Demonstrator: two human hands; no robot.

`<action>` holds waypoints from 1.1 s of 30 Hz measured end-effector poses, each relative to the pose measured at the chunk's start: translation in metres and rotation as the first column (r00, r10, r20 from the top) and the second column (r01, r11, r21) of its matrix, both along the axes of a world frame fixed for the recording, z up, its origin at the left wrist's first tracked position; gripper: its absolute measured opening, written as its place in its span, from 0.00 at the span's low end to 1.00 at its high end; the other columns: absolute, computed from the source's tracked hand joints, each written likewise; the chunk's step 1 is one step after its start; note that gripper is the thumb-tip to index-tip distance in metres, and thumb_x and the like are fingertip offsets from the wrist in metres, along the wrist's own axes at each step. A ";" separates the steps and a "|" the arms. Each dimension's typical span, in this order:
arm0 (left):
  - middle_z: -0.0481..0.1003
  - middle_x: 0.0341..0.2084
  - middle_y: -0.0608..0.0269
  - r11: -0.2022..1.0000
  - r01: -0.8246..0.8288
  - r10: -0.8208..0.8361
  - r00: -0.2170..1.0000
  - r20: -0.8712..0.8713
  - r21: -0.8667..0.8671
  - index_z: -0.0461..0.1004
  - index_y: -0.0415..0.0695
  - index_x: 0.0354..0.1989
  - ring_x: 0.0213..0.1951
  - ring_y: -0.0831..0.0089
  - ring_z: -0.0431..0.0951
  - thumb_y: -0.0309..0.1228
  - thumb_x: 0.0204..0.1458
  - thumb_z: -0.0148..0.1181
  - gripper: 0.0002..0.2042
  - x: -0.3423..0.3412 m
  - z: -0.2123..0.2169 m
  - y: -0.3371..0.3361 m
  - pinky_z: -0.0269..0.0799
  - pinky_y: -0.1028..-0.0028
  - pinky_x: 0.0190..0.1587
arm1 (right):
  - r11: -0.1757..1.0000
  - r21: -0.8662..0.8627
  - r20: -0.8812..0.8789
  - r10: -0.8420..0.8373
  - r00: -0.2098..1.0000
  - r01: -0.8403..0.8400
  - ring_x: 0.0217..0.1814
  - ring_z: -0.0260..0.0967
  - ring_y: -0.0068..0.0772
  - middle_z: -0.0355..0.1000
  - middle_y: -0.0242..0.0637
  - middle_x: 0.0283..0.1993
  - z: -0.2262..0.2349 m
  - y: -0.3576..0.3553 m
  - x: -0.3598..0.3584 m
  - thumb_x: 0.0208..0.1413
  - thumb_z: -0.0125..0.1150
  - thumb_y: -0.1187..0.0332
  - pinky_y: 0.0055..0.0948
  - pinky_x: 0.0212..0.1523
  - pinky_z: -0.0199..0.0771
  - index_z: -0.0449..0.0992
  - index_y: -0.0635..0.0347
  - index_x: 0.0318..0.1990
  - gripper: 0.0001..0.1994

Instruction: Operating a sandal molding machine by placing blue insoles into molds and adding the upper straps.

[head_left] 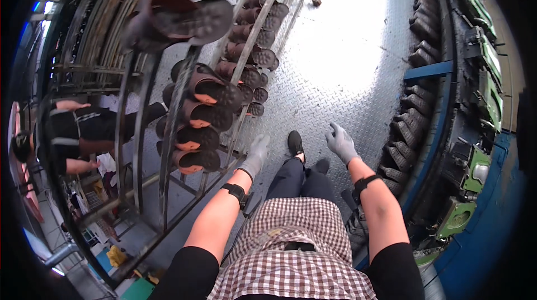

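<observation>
Gloved left hand (pixel 257 153) and right hand (pixel 340 143) hang apart, uncurled; a rack (pixel 178 104) of shoes (pixel 200 114) stands left, green metal fixtures (pixel 478 170) right

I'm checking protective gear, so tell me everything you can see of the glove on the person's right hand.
The glove is grey, thin and close-fitting by its look; its exact material cannot be told. Worn on the right hand, it reaches the wrist, short of a separate black forearm strap. Its fingers are slightly spread and bent, holding nothing. It hangs above the patterned, metal-looking floor, apart from nearby racks.
</observation>
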State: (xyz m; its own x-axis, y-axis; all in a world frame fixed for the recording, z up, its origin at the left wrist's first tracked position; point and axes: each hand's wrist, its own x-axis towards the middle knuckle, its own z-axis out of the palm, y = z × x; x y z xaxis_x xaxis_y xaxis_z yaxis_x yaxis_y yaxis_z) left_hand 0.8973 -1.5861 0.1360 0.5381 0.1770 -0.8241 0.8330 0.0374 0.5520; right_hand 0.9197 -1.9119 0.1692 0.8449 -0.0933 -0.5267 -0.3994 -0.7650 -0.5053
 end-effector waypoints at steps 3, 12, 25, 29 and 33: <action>0.74 0.36 0.70 0.998 0.041 -0.037 0.997 -0.072 0.051 0.71 0.50 0.48 0.28 0.75 0.71 0.43 0.58 0.55 0.15 0.028 -0.041 0.019 0.65 0.70 0.30 | 0.989 0.017 -0.036 0.148 0.988 -0.147 0.59 0.71 0.48 0.75 0.49 0.54 -0.031 0.034 0.079 0.59 0.54 0.54 0.41 0.62 0.68 0.70 0.56 0.60 0.25; 0.72 0.39 0.71 0.953 -0.123 0.189 0.956 -0.223 0.279 0.70 0.50 0.52 0.32 0.76 0.73 0.47 0.57 0.60 0.20 0.116 -0.176 0.025 0.65 0.68 0.29 | 0.862 -0.210 0.250 0.504 0.827 -0.462 0.52 0.73 0.49 0.74 0.49 0.49 -0.272 0.101 0.262 0.57 0.58 0.50 0.46 0.51 0.73 0.64 0.55 0.64 0.30; 0.70 0.44 0.69 0.691 -0.688 0.695 0.717 0.056 0.221 0.68 0.53 0.57 0.41 0.72 0.69 0.52 0.46 0.72 0.32 0.211 -0.333 0.068 0.65 0.68 0.44 | 0.778 -0.142 0.276 0.625 0.730 -0.612 0.57 0.72 0.40 0.71 0.42 0.56 -0.383 0.296 0.373 0.56 0.59 0.60 0.42 0.49 0.73 0.67 0.52 0.60 0.24; 0.72 0.51 0.67 0.682 -0.722 0.710 0.692 0.132 0.115 0.67 0.48 0.59 0.49 0.71 0.71 0.47 0.53 0.66 0.28 0.177 -0.374 0.094 0.69 0.68 0.50 | 0.827 0.111 0.239 0.516 0.823 -0.551 0.51 0.77 0.43 0.77 0.42 0.48 -0.405 0.294 0.366 0.58 0.55 0.63 0.44 0.46 0.76 0.79 0.49 0.46 0.11; 0.73 0.44 0.63 0.752 -0.654 0.648 0.756 0.096 0.076 0.68 0.45 0.53 0.44 0.68 0.74 0.36 0.58 0.57 0.16 0.042 -0.346 0.195 0.72 0.66 0.43 | 0.828 0.351 0.217 0.383 0.898 -0.438 0.49 0.77 0.49 0.78 0.48 0.45 -0.352 0.276 0.328 0.55 0.56 0.60 0.45 0.49 0.75 0.81 0.55 0.41 0.13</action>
